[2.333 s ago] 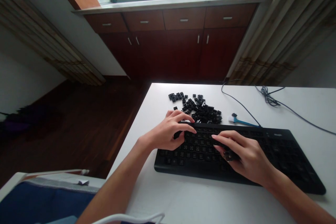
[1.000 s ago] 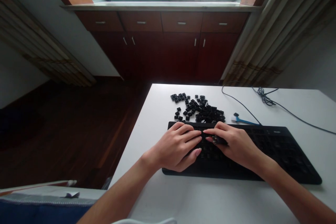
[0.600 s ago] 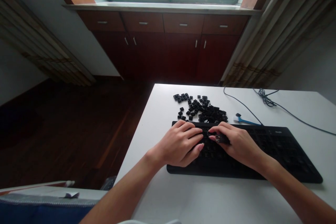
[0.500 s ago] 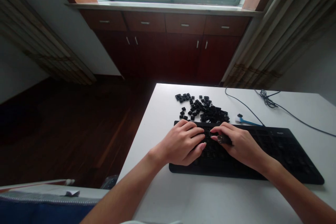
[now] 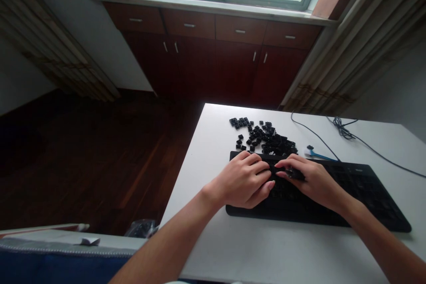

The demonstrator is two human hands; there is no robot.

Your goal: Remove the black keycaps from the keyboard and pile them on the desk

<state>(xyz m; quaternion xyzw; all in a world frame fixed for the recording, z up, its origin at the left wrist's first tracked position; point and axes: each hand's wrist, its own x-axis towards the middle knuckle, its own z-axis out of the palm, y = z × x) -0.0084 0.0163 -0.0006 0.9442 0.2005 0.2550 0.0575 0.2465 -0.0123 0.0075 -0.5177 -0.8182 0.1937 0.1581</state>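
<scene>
A black keyboard (image 5: 353,199) lies on the white table, and its left part is stripped of keys at least in part. My left hand (image 5: 248,180) rests on its left end, fingers lying across the key area and thumb apart; it holds nothing I can see. Beside it, my right hand (image 5: 311,179) is closed, thumb and index finger pinched, around a small dark tool (image 5: 295,174) whose tip points at the keyboard near the left fingertips. What lies under the fingertips is hidden. Behind the keyboard is a loose heap of black keycaps (image 5: 279,144).
A blue-handled brush (image 5: 320,155) lies behind the keyboard, with one keycap (image 5: 310,147) by its bristles. A black cable (image 5: 342,129) runs over the back right of the white table (image 5: 266,248). Red-brown cabinets (image 5: 234,71) stand below the window.
The view has shifted and tilted slightly, so table and hands appear further right. Both hands stay at nearly the same place on the keyboard, the right one still holding the dark tool.
</scene>
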